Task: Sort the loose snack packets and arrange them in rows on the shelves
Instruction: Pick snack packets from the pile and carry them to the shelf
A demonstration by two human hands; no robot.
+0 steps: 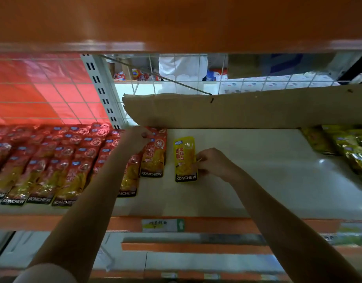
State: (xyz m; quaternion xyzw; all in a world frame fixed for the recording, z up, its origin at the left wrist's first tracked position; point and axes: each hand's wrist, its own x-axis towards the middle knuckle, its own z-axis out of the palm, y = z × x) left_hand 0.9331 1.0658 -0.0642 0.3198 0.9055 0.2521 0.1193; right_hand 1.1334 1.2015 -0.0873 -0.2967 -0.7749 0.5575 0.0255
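- On the white shelf (247,180), the right hand (211,161) is pinching the yellow packet (184,158), lying flat beside the red packets (53,160).
- The left hand (136,138) is curling over a red packet's top; its grip is unclear.
- It should be lining the yellow packet up straight.

On the shelf (257,180), the lone packet (185,159) lies flat near the middle. Rows of packets (49,160) lie to its left, a heap of packets (351,148) well to its right, a cardboard sheet (247,111) behind it.
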